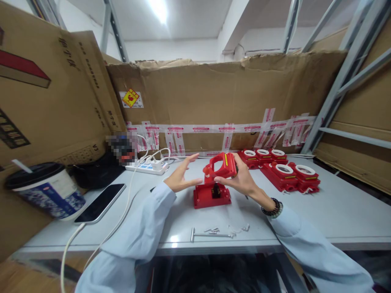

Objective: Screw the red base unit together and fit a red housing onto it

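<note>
My right hand (244,177) grips a red housing cover (226,165) with a large round opening and a yellow label, holding it tilted above the base. The red base box (203,199) lies on the table below it, with a black part (216,190) inside. My left hand (182,175) is held to the left of the cover, thumb and fingers spread apart, its thumb tip close to the cover's lower left side; I cannot tell if they touch. Nearer the table edge lie a T-handle wrench (210,235) and several small screws (214,230).
Several assembled red housings (279,177) with white rings stand at the back right. To the left are a phone (100,203) with a cable, a lidded cup (45,191) and a white power strip (146,167). Cardboard (195,93) walls in the grey table (345,211) at the back.
</note>
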`<action>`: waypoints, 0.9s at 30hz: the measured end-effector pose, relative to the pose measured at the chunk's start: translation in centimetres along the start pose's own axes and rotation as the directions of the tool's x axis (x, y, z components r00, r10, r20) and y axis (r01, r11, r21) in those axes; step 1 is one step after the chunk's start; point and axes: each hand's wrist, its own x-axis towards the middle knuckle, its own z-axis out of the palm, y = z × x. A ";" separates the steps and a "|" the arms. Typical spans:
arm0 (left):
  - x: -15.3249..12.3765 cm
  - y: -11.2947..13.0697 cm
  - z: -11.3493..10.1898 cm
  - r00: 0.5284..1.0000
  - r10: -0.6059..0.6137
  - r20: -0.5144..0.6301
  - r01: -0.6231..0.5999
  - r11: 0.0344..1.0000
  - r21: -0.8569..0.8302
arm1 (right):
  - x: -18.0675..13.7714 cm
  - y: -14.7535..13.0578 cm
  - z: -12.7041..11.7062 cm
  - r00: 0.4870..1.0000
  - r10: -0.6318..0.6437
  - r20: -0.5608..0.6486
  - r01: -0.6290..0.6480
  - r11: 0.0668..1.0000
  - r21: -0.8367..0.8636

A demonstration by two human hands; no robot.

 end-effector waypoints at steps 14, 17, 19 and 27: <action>-0.2 1.2 2.2 0.957 -0.092 0.276 0.038 0.980 0.197 | 0.6 2.4 -3.2 0.830 0.238 0.504 -0.151 0.966 -0.208; -0.3 1.3 2.9 0.944 -0.117 0.310 0.050 0.975 0.215 | 0.1 3.1 -2.4 0.746 0.240 0.622 -0.106 0.964 -0.245; -0.4 1.3 3.0 0.948 -0.111 0.300 0.053 0.980 0.193 | -0.2 3.4 -2.0 0.718 0.238 0.655 -0.077 0.961 -0.264; -0.2 -0.2 0.5 0.999 -0.046 -0.003 0.046 0.981 0.190 | 0.4 3.4 0.4 0.799 0.395 0.454 -0.065 0.807 -0.587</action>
